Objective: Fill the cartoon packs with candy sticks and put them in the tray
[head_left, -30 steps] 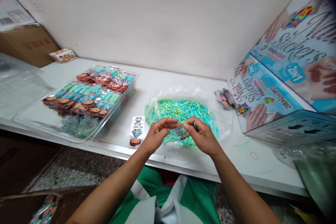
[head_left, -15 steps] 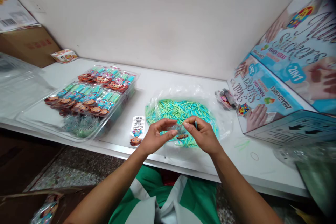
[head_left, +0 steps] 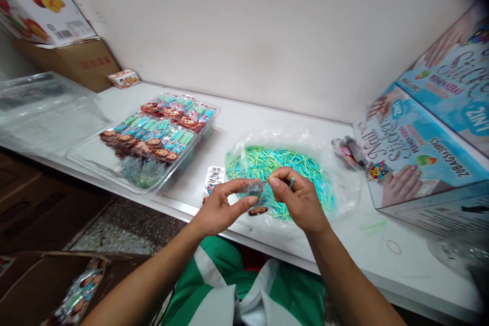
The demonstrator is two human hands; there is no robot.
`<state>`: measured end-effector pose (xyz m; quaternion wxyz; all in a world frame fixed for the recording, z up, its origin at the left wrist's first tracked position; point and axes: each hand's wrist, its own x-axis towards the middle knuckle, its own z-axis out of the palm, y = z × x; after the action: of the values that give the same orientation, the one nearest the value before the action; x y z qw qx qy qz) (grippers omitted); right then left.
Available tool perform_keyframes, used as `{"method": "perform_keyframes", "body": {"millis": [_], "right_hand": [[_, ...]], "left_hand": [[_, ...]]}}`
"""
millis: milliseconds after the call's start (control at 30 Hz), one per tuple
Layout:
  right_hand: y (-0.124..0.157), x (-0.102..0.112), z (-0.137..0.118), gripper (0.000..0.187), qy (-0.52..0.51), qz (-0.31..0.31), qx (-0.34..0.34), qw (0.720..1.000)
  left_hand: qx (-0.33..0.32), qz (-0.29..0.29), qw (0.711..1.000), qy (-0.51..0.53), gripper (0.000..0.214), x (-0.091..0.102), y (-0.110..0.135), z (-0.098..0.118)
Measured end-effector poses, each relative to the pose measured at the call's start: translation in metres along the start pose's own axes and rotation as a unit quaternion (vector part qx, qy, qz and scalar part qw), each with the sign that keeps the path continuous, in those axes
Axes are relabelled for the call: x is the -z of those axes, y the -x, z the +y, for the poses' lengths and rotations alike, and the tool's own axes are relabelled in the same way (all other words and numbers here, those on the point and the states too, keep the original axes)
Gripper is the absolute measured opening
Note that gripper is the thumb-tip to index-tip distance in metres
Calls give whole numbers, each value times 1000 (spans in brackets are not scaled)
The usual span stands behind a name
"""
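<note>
Delicately pinched: a clear pouch [head_left: 256, 194] held above a heap of sticks [head_left: 265, 160]

Bare-handed, a person holds the pouch over the near side of the heap on a white table [head_left: 244, 117]. The left hand [head_left: 223, 206] has a narrow grip, the pouch caught between thumb and forefinger, apparently to steady it. The right hand [head_left: 300, 198] pinches the pouch's upper edge between thumb and forefinger, perhaps to draw the film taut, while a short blue stick [head_left: 292, 182] juts up behind its curled fingers, seemingly tucked there to keep it handy.

The pouch is small, glossy and see-through across its upper part, with a brown-haired printed figure toward the lower end; glare and fingers hide whether anything lies inside.

Thin and tangled, green and blue, the sticks rest on or in a clear bag [head_left: 346, 196] spread directly ahead, likely so that both hands can reach them. Left of the heap, a printed card [head_left: 215, 175] lies partly behind the left hand. Farther left, a clear tray [head_left: 101, 154] carries packets [head_left: 133, 127] in rows, most with printed heads toward the near side, an arrangement that probably saves space. At right, wrapped pieces [head_left: 347, 153] rest just beside a Nail Stickers box [head_left: 412, 147].
</note>
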<state>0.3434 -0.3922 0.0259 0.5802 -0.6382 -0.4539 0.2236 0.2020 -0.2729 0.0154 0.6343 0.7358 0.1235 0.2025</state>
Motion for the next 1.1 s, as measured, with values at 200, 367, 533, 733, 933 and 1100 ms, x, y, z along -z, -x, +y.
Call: {"method": "perform_keyframes", "body": {"millis": [200,367,533,733,933,1100], "right_hand": [[-1,-2,-7,12,116,7,107,987],[-4,9,-10,15,149,-76,141,976],[-6,14,-12,9,159,-134,122,970],[-7,15,-15,4,189,-192,80,960],[-9,19,-12,10,219,-226,91,945],[-10,22,-9,19,211,-229,93,946]], "left_hand": [[18,-1,1000,-1,26,-6,0,-19],[15,-50,999,3,26,-8,0,-18],[-3,-75,996,-39,30,-7,1,-16],[-13,-99,992,-71,29,-10,1,-17],[-2,-107,992,-70,32,-12,1,-24],[25,-94,995,-4,29,-13,-1,-30]]}}
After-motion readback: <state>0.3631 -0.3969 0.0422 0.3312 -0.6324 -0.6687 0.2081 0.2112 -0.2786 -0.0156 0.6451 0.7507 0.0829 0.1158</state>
